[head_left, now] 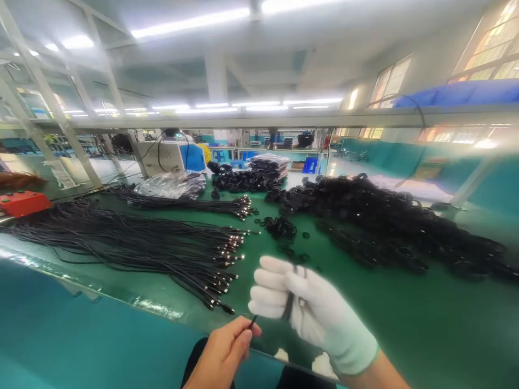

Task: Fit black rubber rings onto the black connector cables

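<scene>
Black cable in two hands

The left hand (229, 346) pinches a black cable (289, 307) beside the table's near edge (162, 309); the gloved right hand (320, 310) thumbs it against the palm. Probably light, bendy, best gripped behind a plug. Straight cables (150, 237) crowd left, coils (365, 216) far right; near right looks roomier.

Factory workshop, with ceiling strip lights and cable bundles (154, 237) on a green worktop (389, 308).
</scene>
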The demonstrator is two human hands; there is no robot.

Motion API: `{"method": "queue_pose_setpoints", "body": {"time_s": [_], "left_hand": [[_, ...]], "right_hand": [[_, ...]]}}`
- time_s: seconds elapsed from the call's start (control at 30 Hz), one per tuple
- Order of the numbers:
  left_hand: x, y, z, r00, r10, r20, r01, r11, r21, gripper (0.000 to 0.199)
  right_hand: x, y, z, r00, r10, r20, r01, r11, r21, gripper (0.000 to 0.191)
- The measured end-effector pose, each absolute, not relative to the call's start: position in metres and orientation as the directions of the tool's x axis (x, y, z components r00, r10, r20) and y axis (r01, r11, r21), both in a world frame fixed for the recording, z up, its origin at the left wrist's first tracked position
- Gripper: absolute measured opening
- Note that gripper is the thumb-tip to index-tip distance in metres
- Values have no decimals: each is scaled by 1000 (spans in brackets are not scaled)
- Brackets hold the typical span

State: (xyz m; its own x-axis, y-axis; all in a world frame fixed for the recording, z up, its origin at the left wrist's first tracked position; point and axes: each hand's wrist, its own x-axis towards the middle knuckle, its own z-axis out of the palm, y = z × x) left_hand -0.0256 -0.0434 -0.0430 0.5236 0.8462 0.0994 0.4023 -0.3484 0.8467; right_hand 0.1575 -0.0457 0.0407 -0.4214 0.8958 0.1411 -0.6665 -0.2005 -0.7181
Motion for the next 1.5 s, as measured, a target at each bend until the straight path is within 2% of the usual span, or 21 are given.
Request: {"method": "queue_pose_setpoints", "body": {"time_s": [0.1, 0.17, 0.23, 0.3, 0.37, 0.43, 0.5, 0.6, 0.63, 0.7, 0.77, 0.87, 0.93, 1.0, 1.1, 1.17, 1.27, 1.33, 1.4, 1.5], "left_hand": [[-27, -58, -27, 576, 777, 255, 575, -607, 549, 28], [-26, -57, -2, 605, 718, 345, 616, -696, 367, 27], [-26, -45, 25, 617, 686, 386, 604, -727, 326, 21], [-27, -28, 46, 635, 684, 359, 532, -724, 438, 9], [-26, -11, 56, 667, 692, 275, 411, -650, 640, 2], [-23, -1, 53, 675, 716, 177, 286, -475, 832, 5], [-18, -1, 37, 656, 752, 59, 175, -227, 958, 12], [-13, -15, 2, 590, 801, -102, 87, 62, 994, 22], [-14, -22, -9, 574, 809, -128, 102, 85, 991, 26], [-20, -36, -26, 547, 828, -125, 234, -7, 972, 30], [-26, -48, -34, 489, 871, -50, 451, -204, 869, 29], [-28, -63, -32, 432, 891, 135, 713, -430, 553, 26], [-24, -67, -23, 482, 842, 242, 760, -540, 362, 26], [-19, -66, -11, 534, 772, 346, 747, -622, 236, 25], [-18, -55, 14, 551, 705, 447, 713, -676, 186, 17], [-21, -42, 30, 590, 689, 421, 650, -714, 260, 9], [-28, -21, 44, 653, 702, 284, 491, -678, 547, 1], [-30, -9, 43, 668, 722, 183, 381, -542, 749, 3], [-28, -2, 33, 662, 746, 72, 287, -342, 895, 6], [-21, -5, 13, 607, 786, -117, 184, 4, 983, 15]], "right_hand": [[159, -43, 34, -305, 952, 28, -679, -197, -708, 34], [156, -46, 27, -323, 946, -39, -641, -248, -726, 35], [151, -52, 19, -449, 891, -60, -584, -344, -735, 32], [147, -58, 12, -608, 792, -50, -525, -449, -723, 33], [142, -61, 8, -707, 706, -33, -503, -536, -678, 36], [137, -63, 7, -748, 663, -14, -526, -606, -596, 35], [133, -64, 10, -740, 673, 9, -574, -624, -530, 35], [134, -62, 17, -655, 754, 51, -663, -540, -519, 36], [136, -60, 19, -607, 792, 60, -693, -491, -527, 35], [143, -55, 21, -510, 857, 72, -739, -394, -547, 29], [150, -50, 22, -430, 900, 76, -762, -317, -565, 23], [155, -43, 19, -357, 933, 42, -752, -260, -606, 21], [154, -41, 18, -304, 952, -18, -721, -243, -649, 25], [151, -43, 16, -285, 956, -70, -676, -252, -692, 30], [149, -51, 14, -378, 921, -92, -577, -312, -755, 30], [148, -57, 12, -518, 853, -65, -515, -371, -773, 28], [145, -62, 6, -691, 722, -27, -484, -491, -724, 30], [141, -64, 0, -751, 660, -22, -498, -588, -638, 30], [135, -64, -5, -765, 643, -28, -524, -647, -554, 31], [128, -64, -10, -705, 708, -41, -598, -624, -503, 33]]}}
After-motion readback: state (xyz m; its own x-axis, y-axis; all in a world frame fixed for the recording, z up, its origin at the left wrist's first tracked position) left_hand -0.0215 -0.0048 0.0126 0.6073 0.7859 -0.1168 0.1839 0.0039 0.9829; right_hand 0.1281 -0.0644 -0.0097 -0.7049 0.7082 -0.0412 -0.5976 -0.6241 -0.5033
